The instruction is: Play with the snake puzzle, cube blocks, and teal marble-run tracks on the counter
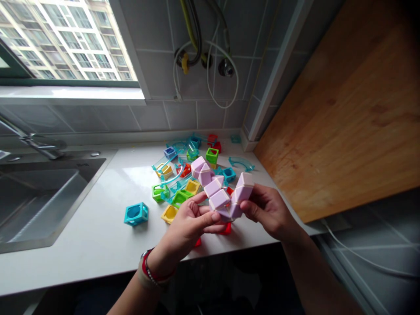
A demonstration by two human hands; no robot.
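Lilac block chain [219,200] of smooth wedges with pale seams, bent into a rough U, is held above the glossy white counter [105,227], over hollow bright plastic cubes [192,187] and see-through teal track pieces [242,165]. From here I see the left hand [193,218] palm up beneath it, thumb against its lower bend, and the right hand [271,210] pinching its right end. Bare surface stretches left past a lone blue cube [140,219] to the steel sink [104,165].

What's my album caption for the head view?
Left hand and right hand hold a lilac block chain near colourful cubes.
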